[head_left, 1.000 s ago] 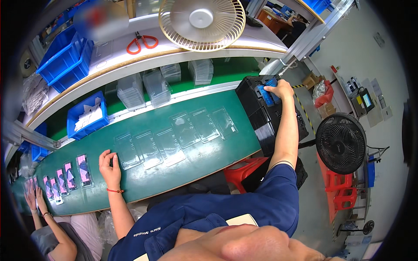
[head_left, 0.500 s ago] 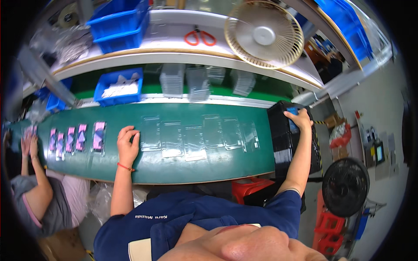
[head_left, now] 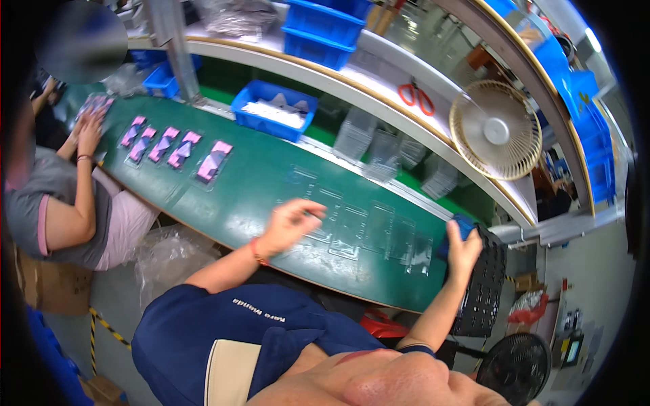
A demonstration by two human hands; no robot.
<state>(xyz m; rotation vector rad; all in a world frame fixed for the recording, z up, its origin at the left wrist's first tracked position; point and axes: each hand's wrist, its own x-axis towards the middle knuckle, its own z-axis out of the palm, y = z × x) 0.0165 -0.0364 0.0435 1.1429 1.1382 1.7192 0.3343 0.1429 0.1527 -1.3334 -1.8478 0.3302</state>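
Green worktop (head_left: 247, 193): clear plastic trays (head_left: 349, 231), presumably spaced for easy reach, beside left grip (head_left: 291, 227) (half-curled, seemingly empty); right grip (head_left: 464, 252), partly closed, seemingly holds blue pieces (head_left: 464, 222).

Long green bench top (head_left: 257, 162): smooth, semi-gloss, w/ pale light streaks. 6 flat rectangular clear plastic trays (head_left: 348, 233) on it: thin, v. shiny. Stacked clear plastic trays (head_left: 382, 157) behind: same glossy look. Blue rectangular plastic bin (head_left: 266, 127): smooth, low sheen; white paper-like scraps (head_left: 277, 111) inside, matt. Small blue block (head_left: 464, 221): prob. plastic, finish too blurred to tell. Black boxy crate (head_left: 482, 284): plastic-looking, bumpy w/ shiny specks. Round cream ribbed grille (head_left: 496, 130): plastic, smooth hub. Navy shirt (head_left: 217, 304): matt cloth. Crumpled clear bag (head_left: 169, 260): wrinkled, glossy plastic. Brown box (head_left: 54, 281): matt cardbd.
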